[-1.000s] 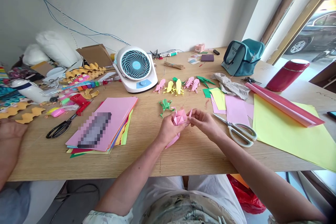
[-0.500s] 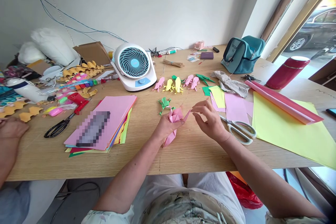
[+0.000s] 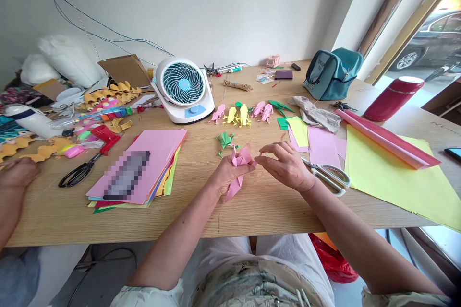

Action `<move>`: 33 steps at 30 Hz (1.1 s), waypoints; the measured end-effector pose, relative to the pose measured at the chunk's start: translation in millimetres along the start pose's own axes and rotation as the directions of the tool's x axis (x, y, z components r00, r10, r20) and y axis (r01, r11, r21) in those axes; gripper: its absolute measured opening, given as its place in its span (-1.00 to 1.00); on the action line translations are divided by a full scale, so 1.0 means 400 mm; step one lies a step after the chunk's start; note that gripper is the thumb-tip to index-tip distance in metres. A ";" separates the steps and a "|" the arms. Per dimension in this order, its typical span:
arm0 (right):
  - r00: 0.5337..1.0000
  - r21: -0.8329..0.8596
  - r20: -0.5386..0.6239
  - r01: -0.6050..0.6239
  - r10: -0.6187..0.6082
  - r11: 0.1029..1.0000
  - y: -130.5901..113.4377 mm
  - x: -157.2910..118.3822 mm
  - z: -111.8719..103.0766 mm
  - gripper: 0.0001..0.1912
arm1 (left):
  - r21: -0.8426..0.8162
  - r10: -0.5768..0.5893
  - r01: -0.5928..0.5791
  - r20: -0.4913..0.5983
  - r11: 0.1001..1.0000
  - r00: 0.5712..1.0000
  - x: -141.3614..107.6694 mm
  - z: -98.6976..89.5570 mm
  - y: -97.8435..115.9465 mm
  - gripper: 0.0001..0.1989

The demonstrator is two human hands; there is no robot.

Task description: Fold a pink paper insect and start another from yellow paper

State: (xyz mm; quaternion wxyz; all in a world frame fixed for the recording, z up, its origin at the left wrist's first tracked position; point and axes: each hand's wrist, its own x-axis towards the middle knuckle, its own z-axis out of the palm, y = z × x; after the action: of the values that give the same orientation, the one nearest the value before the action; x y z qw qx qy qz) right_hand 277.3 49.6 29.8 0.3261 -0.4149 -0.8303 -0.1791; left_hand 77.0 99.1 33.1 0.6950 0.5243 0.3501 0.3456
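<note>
A half-shaped piece of pink folded paper [image 3: 236, 187] with pointed flaps is held above the tabletop, just in front of a green origami frog [image 3: 225, 140]. My left hand [image 3: 228, 172] is closed round its middle, thumb lying across the front. My right hand [image 3: 284, 165] comes in from the right, with thumb and index finger at the tip of a right-hand flap. Those fingers look pinched on it, and they hide the tip. Farther back stand several finished origami animals, among them a yellow one [image 3: 244, 116] and a pink one [image 3: 218, 113].
Left lie a stack of coloured paper [image 3: 158, 148] and black-handled scissors [image 3: 79, 172]. A white fan [image 3: 183, 88] stands behind. To the right are white-handled scissors [image 3: 329, 177], yellow sheets [image 3: 392, 182], a red bottle [image 3: 392, 98] and a teal bag [image 3: 331, 74]. Another person's hand [image 3: 18, 172] rests at far left.
My right hand has moved slightly left onto the paper's right flap, and its fingers have drawn closer together. The flap's long point shows less. My left hand keeps its hold.
</note>
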 end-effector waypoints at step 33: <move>0.971 0.296 0.073 -0.241 0.229 0.924 -0.037 0.020 0.020 -0.87 | 0.358 0.282 -0.248 -0.045 0.900 0.958 0.001 0.009 -0.006 -0.77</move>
State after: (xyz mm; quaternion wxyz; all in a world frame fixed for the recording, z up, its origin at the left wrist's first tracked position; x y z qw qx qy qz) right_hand 258.5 50.0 29.0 0.3894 -0.4597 -0.7981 -0.0017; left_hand 80.6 97.0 31.4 0.5199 0.6648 0.3641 0.3939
